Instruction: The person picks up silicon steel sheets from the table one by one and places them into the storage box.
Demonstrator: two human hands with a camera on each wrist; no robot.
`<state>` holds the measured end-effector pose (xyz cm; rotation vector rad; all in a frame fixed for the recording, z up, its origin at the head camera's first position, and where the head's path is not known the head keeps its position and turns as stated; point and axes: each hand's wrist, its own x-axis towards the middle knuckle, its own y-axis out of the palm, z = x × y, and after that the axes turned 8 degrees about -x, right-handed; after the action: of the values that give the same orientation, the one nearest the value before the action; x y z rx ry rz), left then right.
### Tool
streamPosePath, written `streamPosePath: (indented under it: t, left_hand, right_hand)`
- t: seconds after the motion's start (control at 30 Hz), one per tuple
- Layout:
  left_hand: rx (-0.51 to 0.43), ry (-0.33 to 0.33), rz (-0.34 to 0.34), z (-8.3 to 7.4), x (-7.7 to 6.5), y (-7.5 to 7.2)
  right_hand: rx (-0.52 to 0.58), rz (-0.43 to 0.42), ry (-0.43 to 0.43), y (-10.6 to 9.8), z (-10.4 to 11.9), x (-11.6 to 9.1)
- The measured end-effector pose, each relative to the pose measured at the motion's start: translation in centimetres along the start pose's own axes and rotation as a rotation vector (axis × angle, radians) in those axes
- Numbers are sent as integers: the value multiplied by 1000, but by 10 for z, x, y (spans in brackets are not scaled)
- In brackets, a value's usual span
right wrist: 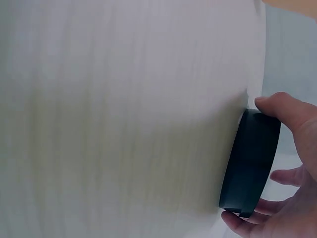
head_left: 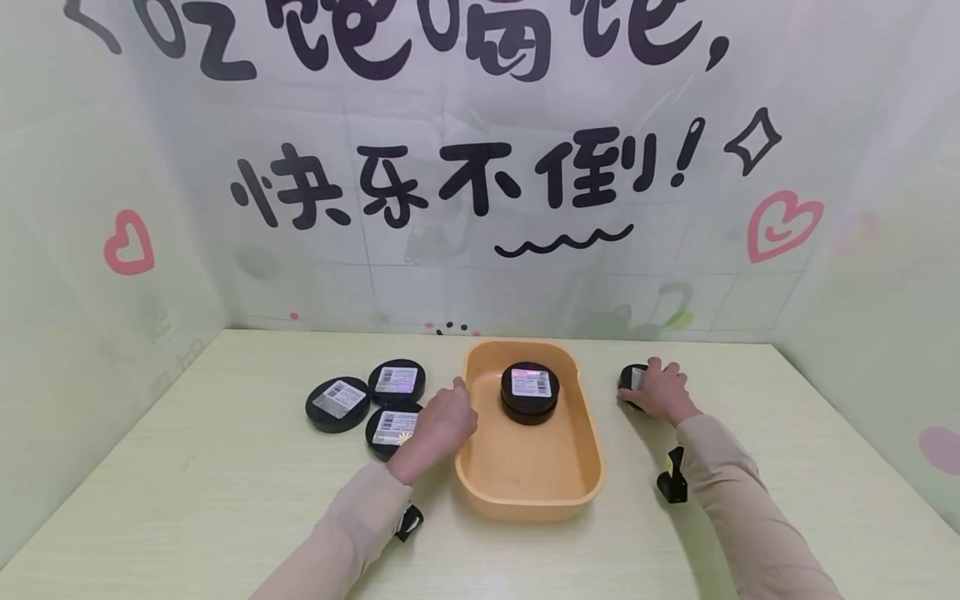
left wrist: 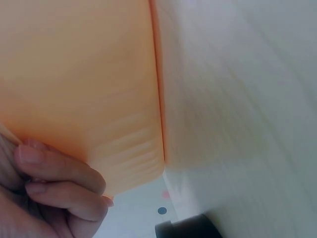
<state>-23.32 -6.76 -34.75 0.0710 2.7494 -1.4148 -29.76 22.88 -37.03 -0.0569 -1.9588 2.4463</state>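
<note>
An orange plastic basin stands in the middle of the table, with two black round flat cases stacked inside. My left hand is at the basin's left rim, pinching it; its curled fingers show beside the basin wall in the left wrist view. To the right of the basin, my right hand grips another black round case by its edge, thumb on one side and fingers on the other. The case sits low over the tabletop, its label partly covered in the head view.
Left of the basin lie three more labelled black round cases, one partly behind my left hand. A printed wall sheet borders the pale wooden table at the back. Black wrist camera mounts hang below both forearms.
</note>
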Motion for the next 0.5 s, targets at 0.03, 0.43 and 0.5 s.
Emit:
streamPosePath:
  t: [0.03,0.43,0.5]
  left_hand:
    - [1,0,-1,0,0,0]
    - [7,6,-13,0,-1,1]
    - [6,6,-11,0,0,1]
  right_hand:
    - [0,5,2,0,0,0]
    - [-82,55,8,-1,-6,-1]
    - [-86,72,13,-2,-6,-2]
